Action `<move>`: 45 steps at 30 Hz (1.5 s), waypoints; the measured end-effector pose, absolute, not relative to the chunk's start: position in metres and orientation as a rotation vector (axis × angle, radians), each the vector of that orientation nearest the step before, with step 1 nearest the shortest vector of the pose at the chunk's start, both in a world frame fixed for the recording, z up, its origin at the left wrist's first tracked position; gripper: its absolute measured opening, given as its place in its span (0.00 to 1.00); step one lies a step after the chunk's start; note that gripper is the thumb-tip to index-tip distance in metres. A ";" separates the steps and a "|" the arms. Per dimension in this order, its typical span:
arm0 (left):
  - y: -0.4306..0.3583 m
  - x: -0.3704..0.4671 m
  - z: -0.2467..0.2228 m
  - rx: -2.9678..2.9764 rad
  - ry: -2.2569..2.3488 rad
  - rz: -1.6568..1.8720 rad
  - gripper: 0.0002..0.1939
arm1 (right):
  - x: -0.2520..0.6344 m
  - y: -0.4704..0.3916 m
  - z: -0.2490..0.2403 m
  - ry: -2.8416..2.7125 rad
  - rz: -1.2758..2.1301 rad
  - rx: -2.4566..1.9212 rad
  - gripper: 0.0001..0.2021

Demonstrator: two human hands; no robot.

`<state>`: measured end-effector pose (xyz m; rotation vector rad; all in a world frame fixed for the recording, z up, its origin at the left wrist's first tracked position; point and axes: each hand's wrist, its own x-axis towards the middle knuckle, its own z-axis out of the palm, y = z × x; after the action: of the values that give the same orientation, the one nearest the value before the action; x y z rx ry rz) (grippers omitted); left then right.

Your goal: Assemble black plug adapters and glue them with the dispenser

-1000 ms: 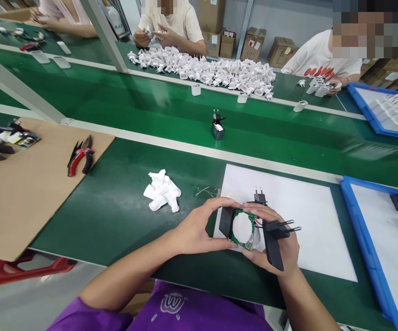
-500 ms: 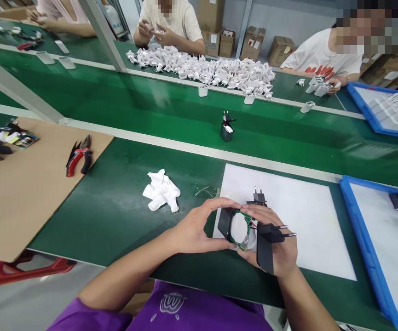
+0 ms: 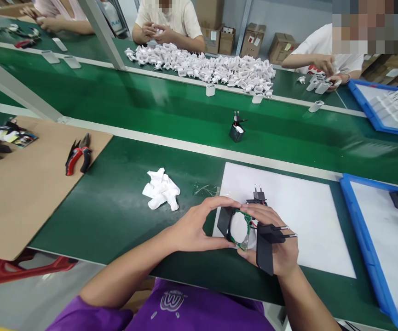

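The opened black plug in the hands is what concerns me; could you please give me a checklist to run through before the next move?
1. Black housing held: ok, in the left hand.
2. Circuit board supported: ok, between the thumb and fingers of the right hand.
3. Pronged cover closed over the board: not ok, it stands apart from the housing.
4. Red wire free of pinching: cannot tell, partly hidden.
5. Pliers away from the hands: ok, lying on the cardboard.
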<state>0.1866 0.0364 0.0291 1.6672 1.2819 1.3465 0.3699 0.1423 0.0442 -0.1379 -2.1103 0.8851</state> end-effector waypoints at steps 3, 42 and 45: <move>0.036 0.187 0.029 1.655 1.291 1.338 0.41 | 0.370 0.142 0.045 -2.103 0.884 -0.133 0.27; 0.041 0.190 0.029 1.721 1.550 1.266 0.33 | 0.378 0.148 0.037 -2.209 1.608 -0.423 0.31; 0.046 0.187 0.023 1.650 1.625 1.294 0.31 | 0.397 0.175 0.050 -2.287 1.579 -0.424 0.24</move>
<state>0.1867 0.0457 0.0226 1.6499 1.6253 1.2944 0.3975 0.1753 0.0503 -0.4237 -2.2865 1.5788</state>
